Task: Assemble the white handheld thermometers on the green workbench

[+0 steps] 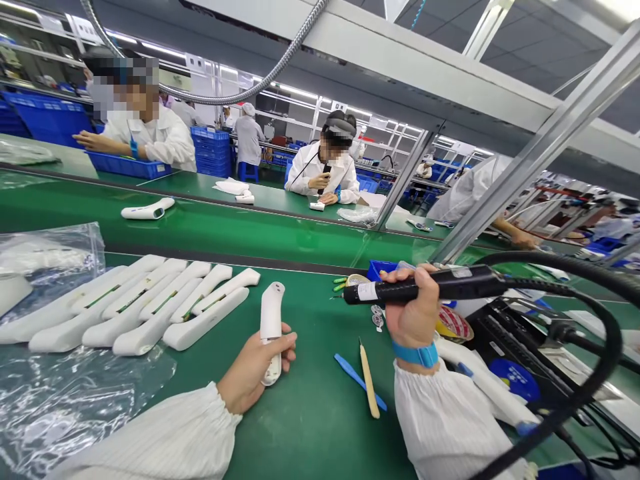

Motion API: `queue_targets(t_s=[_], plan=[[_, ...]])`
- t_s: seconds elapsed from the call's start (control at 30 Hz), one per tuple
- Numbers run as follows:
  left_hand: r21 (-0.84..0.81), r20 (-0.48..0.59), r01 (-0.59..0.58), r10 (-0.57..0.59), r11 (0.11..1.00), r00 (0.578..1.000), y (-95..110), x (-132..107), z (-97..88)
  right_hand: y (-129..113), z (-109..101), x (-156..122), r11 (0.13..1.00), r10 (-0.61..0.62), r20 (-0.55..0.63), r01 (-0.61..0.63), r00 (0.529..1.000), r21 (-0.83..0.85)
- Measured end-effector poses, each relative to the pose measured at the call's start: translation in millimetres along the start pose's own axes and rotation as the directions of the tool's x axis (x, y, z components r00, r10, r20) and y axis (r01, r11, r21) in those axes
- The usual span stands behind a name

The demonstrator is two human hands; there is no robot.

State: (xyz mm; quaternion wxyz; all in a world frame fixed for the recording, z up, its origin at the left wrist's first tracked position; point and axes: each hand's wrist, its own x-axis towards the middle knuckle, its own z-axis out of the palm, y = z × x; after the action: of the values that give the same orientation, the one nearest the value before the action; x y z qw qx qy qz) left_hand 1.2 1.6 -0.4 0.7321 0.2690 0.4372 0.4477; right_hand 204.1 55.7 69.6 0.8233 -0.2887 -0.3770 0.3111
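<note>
My left hand (260,363) is wrapped round the lower part of a white handheld device housing (271,310), held upright with its bent head on top. A black electric screwdriver (420,288) lies in the grip of my right hand (413,313), its thin bit pointing left towards the housing but well apart from it. Between my hands, a wooden-handled pick (369,383) crosses a blue plastic pry tool (357,379) on the green mat. Left of my left hand, several white housings (150,320) lie in a slanted row, some with green circuit boards showing.
Clear plastic bags (85,400) cover the left side. A black cable (613,333) loops down at right, by a black box (515,360) and a roll of tape (455,323). Beyond runs a green belt (225,230) with a white device (147,209); co-workers sit across it. A metal post (540,140) slants at right.
</note>
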Motion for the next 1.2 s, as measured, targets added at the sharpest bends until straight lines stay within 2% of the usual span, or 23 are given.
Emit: queue_targets(t_s=[0.13,0.3,0.53,0.77,1.03,1.2], plan=[[-0.112,-0.029,-0.005,0.001,0.994,1.0,2.3,3.4,-2.5,-18.3,14.4,-39.2,0.97,0.182,0.047,-0.187,0.982,0.155],[-0.183,0.011,0.014,-0.012,0.983,1.0,2.9,4.4,-3.5,-18.6,15.3,-61.8,0.944,0.265,0.035,-0.267,0.964,0.193],[-0.2,0.03,0.05,-0.045,0.979,0.999,0.9,4.1,-3.9,-13.2,13.8,-63.4,0.933,0.298,0.031,-0.298,0.954,0.201],[-0.188,0.001,0.051,-0.052,0.981,0.999,1.3,5.1,-4.6,-14.2,12.9,-64.2,0.931,0.302,0.033,-0.302,0.953,0.204],[-0.179,-0.001,0.041,-0.042,0.983,0.999,2.0,4.6,-4.7,-14.4,12.4,-65.3,0.95,0.278,0.037,-0.28,0.96,0.141],[-0.159,0.012,0.032,-0.03,0.987,0.999,0.8,4.8,-5.0,-13.5,12.1,-66.7,0.944,0.277,0.068,-0.284,0.959,0.165]])
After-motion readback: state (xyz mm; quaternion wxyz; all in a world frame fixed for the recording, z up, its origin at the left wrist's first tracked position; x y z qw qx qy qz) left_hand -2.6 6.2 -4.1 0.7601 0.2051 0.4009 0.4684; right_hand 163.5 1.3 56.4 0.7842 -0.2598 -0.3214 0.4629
